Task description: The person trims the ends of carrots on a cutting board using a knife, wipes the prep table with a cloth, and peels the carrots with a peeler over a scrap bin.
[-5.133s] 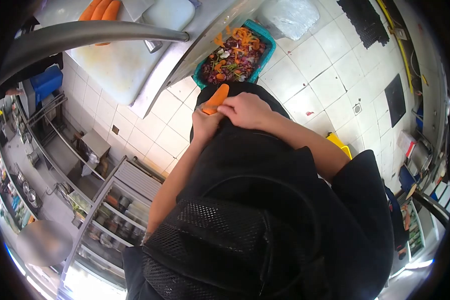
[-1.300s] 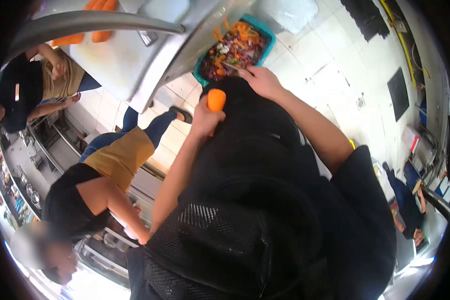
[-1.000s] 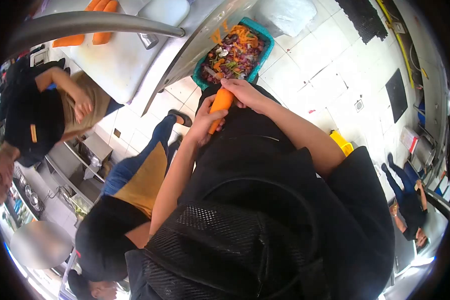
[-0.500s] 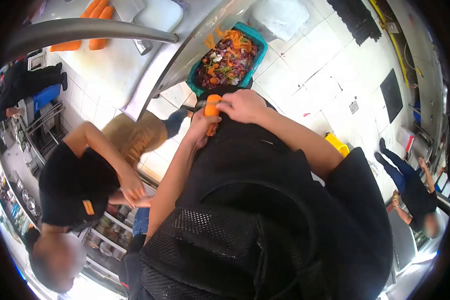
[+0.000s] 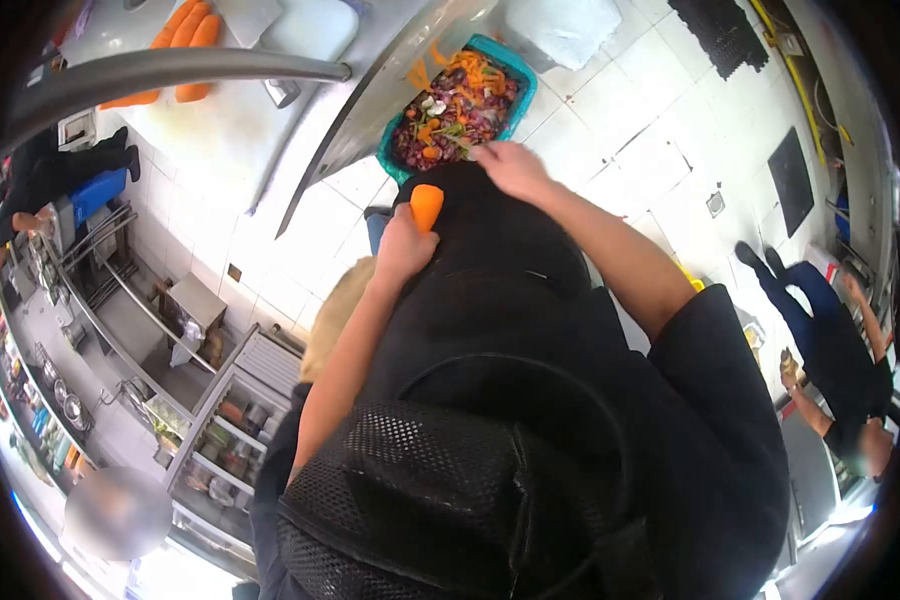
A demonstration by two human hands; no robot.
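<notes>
My left hand (image 5: 406, 247) is closed around an orange carrot (image 5: 426, 207), whose thick end sticks up out of the fist in front of my black apron (image 5: 470, 240). To its right and farther forward, my right hand (image 5: 513, 168) is closed on a thin tool (image 5: 462, 142), blurred, so I cannot tell its exact kind. That tool is apart from the carrot and over the near edge of a teal bin (image 5: 523, 115). Orange peelings (image 5: 483, 78) and dark red scraps (image 5: 410, 137) fill the bin.
Several carrots (image 5: 192, 45) and a white board (image 5: 315, 32) lie on the metal counter (image 5: 220, 130) at upper left, behind a metal rail (image 5: 190, 68). A white block-like bag (image 5: 565, 28) is beyond the bin. One person (image 5: 820, 320) stands at right, another (image 5: 65, 180) at far left.
My right hand has moved the tool away from the carrot, forward and right toward the bin. The carrot stays in my left hand. The nearby person at left has moved mostly behind my arm.
</notes>
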